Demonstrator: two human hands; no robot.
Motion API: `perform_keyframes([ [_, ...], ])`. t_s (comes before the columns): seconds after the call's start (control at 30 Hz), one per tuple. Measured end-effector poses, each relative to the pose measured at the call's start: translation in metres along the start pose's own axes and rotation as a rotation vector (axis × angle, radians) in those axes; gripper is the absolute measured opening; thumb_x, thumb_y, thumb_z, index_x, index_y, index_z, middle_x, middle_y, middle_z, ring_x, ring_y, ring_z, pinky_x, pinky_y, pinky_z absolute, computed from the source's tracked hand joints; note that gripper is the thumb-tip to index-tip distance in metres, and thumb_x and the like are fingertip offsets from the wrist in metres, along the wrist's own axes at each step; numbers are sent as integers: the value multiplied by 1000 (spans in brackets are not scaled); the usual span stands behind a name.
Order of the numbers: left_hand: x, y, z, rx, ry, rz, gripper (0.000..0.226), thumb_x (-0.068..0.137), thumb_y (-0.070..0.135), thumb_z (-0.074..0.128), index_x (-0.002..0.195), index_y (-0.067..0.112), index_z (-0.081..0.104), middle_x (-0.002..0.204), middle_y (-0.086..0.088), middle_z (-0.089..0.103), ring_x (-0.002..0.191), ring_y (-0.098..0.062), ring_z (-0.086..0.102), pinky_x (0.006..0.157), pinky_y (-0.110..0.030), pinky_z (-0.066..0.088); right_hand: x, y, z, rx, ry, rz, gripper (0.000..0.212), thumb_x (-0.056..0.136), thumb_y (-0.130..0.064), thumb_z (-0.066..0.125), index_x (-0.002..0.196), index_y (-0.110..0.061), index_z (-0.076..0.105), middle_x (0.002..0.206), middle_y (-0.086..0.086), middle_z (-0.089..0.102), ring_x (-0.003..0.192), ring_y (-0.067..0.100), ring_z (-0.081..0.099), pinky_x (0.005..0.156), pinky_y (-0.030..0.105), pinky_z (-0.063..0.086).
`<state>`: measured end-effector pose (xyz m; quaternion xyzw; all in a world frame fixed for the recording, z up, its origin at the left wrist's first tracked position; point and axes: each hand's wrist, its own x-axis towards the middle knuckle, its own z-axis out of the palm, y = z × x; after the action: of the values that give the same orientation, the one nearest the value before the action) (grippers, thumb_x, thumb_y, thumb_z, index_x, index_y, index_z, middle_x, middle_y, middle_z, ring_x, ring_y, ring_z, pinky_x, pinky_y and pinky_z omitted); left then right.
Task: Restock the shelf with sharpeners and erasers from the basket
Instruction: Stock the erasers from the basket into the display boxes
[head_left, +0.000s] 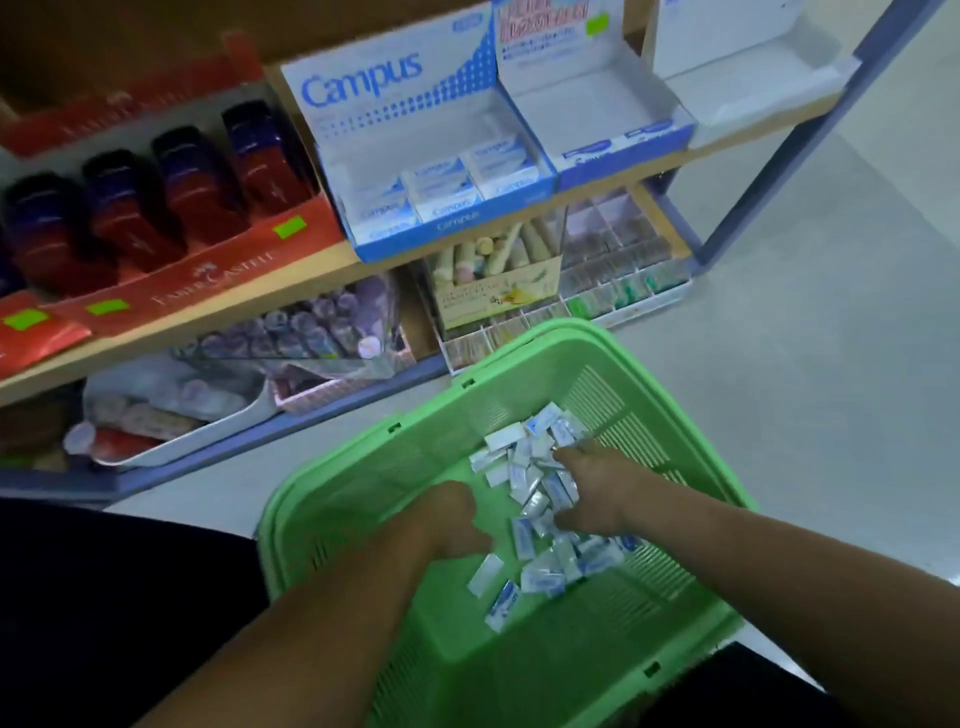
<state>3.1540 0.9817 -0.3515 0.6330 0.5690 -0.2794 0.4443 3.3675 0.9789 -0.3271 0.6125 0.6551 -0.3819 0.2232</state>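
A green basket (395, 457) sits on the floor (805, 364) in front of the shelf (208, 322), with a loose heap of small blue-and-white wrapped erasers (540, 571) in its bottom. Both hands reach into it. The right hand (592, 488) digs into the heap, thumb and fingers curled around several erasers. The left hand (452, 514) is curled beside the heap; whether it holds anything I cannot tell. On the shelf above, an open Campus box (395, 104) holds more erasers.

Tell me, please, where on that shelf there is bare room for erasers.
The white display box right of the Campus box lies bare; the Campus box has room behind its front erasers. The red Faber-Castell tray is packed.
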Motion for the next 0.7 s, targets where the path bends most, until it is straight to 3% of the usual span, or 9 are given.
perform_keyframes([
  [0.07,2,-12,44,-170,-9,-67,83,77,51,85,143,13,51,148,-10,50,125,-24,55,103,-29,44,5,5,19,58,-13,38,98,80,-46,80,156,-18,26,162,13,25,143,34,38,117,42,37],
  [0.1,5,-17,67,-275,17,-80,85,68,53,90,137,18,54,142,-11,54,113,-21,59,97,-30,47,6,6,27,61,-15,59,102,79,-44,81,157,-16,22,164,12,19,145,35,34,118,43,36],
  [0.17,15,-21,104,-434,90,-81,76,52,55,93,114,26,58,120,-10,63,88,-16,57,80,-32,53,9,9,40,59,26,85,105,79,-38,82,158,-14,17,162,11,13,144,37,25,117,45,34],
  [0.27,13,-9,119,-516,116,-72,59,60,42,94,101,22,56,96,-3,65,76,-14,57,60,-25,45,14,11,48,94,87,97,102,77,-24,82,156,-16,18,152,13,21,138,35,28,114,42,36],
  [0.37,12,0,125,-534,139,-95,55,63,43,92,98,22,55,95,-1,65,82,-17,62,65,-28,49,16,13,53,128,50,130,99,79,-19,81,156,-15,19,145,15,34,133,34,42,111,40,40],
  [0.47,12,3,128,-405,161,-99,54,61,57,88,95,26,58,101,5,54,94,-17,56,79,-32,52,20,21,49,-34,19,110,101,78,-33,84,154,-13,20,144,10,46,132,28,42,108,41,43],
  [0.57,12,5,132,-471,144,-92,45,68,51,87,90,25,57,97,5,55,89,-14,56,77,-31,51,23,21,48,-146,-21,53,112,78,-43,83,157,-9,12,156,10,37,140,30,34,114,43,39],
  [0.7,12,7,137,-586,63,-60,30,82,39,79,92,28,53,90,5,63,81,-12,58,71,-28,49,30,20,45,1,-32,57,115,76,-37,86,160,-13,11,164,8,17,143,33,37,119,40,34],
])
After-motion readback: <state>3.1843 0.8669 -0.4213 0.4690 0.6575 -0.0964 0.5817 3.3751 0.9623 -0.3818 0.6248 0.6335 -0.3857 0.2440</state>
